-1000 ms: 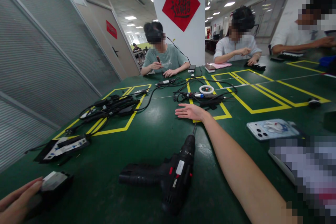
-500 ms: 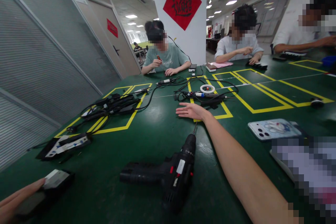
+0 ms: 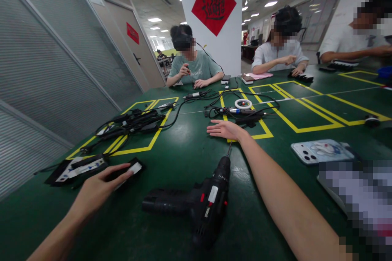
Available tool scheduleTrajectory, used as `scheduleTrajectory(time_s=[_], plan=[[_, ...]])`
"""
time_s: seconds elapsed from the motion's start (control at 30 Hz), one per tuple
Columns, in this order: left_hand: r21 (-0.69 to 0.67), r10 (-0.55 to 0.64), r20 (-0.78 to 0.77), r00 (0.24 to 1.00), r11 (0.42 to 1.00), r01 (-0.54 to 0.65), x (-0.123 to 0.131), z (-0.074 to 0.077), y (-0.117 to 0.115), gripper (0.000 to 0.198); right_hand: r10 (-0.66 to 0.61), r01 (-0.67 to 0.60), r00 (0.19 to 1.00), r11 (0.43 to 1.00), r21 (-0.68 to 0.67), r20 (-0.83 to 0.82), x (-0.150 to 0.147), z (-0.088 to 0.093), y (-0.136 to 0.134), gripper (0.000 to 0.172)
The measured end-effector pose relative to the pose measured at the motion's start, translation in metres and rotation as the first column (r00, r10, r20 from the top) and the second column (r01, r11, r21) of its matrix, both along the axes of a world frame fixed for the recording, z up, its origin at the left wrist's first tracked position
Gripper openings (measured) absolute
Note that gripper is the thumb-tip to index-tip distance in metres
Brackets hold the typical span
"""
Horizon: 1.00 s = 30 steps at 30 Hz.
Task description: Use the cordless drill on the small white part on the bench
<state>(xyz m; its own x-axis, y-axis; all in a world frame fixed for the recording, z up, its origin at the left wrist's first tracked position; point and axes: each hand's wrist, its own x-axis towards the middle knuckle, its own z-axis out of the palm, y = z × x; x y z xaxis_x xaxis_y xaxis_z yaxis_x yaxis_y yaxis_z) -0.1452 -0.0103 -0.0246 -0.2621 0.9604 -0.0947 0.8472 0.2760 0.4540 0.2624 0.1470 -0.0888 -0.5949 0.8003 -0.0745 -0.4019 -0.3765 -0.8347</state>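
My left hand (image 3: pixel 105 185) holds a small black block with a white label (image 3: pixel 134 168) between thumb and fingers, just above or on the table left of the drill. The block's kind cannot be made out. A black cordless drill (image 3: pixel 211 200) lies on its side, handle to the left, its long bit (image 3: pixel 229 149) pointing away from me. My right hand (image 3: pixel 225 129) is open beyond the bit's tip, fingers stretched to the left, holding nothing. Just behind it lie a screwdriver-like tool with a blue band (image 3: pixel 237 111), black cables and a white tape ring (image 3: pixel 243 104).
The green table (image 3: pixel 171 159) carries yellow tape outlines. Tangled black cables (image 3: pixel 131 124) and a black-and-white strip-like item (image 3: pixel 78 169) lie left. At right are a phone (image 3: pixel 321 151) and a blurred-out object (image 3: pixel 361 200). Several people sit across the table.
My left hand has moved right and away from me, from the lower left edge toward the drill, carrying the black block. My right hand and the drill have stayed put.
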Motion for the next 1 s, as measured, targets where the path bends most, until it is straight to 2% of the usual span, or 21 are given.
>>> scheduleTrajectory(time_s=[0.13, 0.23, 0.3, 0.37, 0.43, 0.5, 0.6, 0.7, 0.77, 0.87, 1.0], plan=[[0.147, -0.247, 0.116, 0.962, 0.962, 0.229, 0.045, -0.012, 0.065, 0.059, -0.011, 0.01, 1.0, 1.0, 0.017, 0.011, -0.001, 0.0, 0.002, 0.045], [0.204, -0.419, 0.245, 0.874, 0.904, 0.376, 0.093, -0.015, 0.107, 0.062, -0.043, 0.04, 0.998, 0.996, 0.078, 0.04, -0.003, -0.003, 0.006, 0.044], [0.23, -0.526, 0.288, 0.8, 0.849, 0.476, 0.124, -0.017, 0.129, 0.064, -0.116, 0.102, 0.989, 0.984, 0.143, 0.095, -0.006, -0.005, 0.011, 0.047], [0.227, -0.581, 0.302, 0.756, 0.814, 0.535, 0.152, -0.02, 0.148, 0.066, -0.192, 0.153, 0.967, 0.963, 0.221, 0.169, -0.011, -0.008, 0.015, 0.052], [0.213, -0.62, 0.312, 0.72, 0.784, 0.583, 0.175, -0.021, 0.162, 0.064, -0.235, 0.151, 0.94, 0.936, 0.316, 0.246, -0.015, -0.011, 0.019, 0.059], [0.198, -0.652, 0.322, 0.687, 0.756, 0.624, 0.19, -0.021, 0.172, 0.063, -0.265, 0.115, 0.909, 0.901, 0.418, 0.321, -0.018, -0.013, 0.023, 0.067], [0.179, -0.685, 0.332, 0.648, 0.72, 0.67, 0.201, -0.018, 0.177, 0.063, -0.362, 0.093, 0.846, 0.823, 0.56, 0.392, -0.023, -0.015, 0.025, 0.076], [0.176, -0.712, 0.334, 0.617, 0.691, 0.701, 0.203, -0.015, 0.177, 0.06, -0.486, 0.055, 0.755, 0.716, 0.696, 0.441, -0.027, -0.013, 0.023, 0.072], [0.181, -0.727, 0.334, 0.6, 0.674, 0.716, 0.202, -0.013, 0.176, 0.059, -0.544, 0.028, 0.7, 0.668, 0.744, 0.462, -0.029, -0.01, 0.02, 0.066], [0.178, -0.747, 0.343, 0.569, 0.647, 0.741, 0.201, -0.009, 0.176, 0.06, -0.585, 0.026, 0.651, 0.654, 0.756, 0.483, -0.031, -0.007, 0.017, 0.06], [0.176, -0.77, 0.355, 0.53, 0.612, 0.771, 0.199, -0.004, 0.177, 0.056, -0.592, 0.017, 0.633, 0.654, 0.756, 0.498, -0.03, -0.006, 0.015, 0.059]])
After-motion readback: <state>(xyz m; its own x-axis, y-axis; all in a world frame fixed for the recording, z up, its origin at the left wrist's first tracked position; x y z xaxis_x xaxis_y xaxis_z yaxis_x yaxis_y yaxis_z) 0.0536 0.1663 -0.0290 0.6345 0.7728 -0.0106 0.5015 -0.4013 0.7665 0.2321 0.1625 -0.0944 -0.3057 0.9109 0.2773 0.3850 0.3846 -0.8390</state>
